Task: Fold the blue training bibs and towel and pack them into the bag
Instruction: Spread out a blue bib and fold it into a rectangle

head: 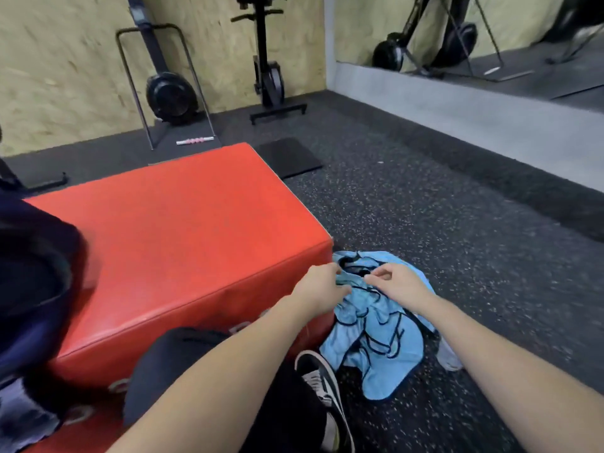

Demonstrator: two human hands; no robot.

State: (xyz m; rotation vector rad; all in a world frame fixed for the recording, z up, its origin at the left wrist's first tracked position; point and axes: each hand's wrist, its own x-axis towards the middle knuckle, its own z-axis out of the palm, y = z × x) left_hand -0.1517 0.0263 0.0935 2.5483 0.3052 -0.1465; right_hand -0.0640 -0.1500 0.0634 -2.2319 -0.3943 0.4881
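A crumpled heap of light blue training bibs (376,335) with black trim lies on the dark speckled floor, right of the red box. My left hand (318,284) grips the top of the heap at its left side. My right hand (397,282) pinches the fabric at the top right, fingers curled. A pale grey-blue cloth (449,356), perhaps the towel, peeks out under the heap's right edge. A dark navy bag (36,276) sits on the red box at the far left, partly cut off by the frame.
The red padded box (183,243) fills the left middle. My black-trousered leg and black-and-white shoe (323,384) lie beside the bibs. Exercise machines (268,60) stand along the wooden wall, a black mat (287,156) lies behind the box, and a mirror is at the right.
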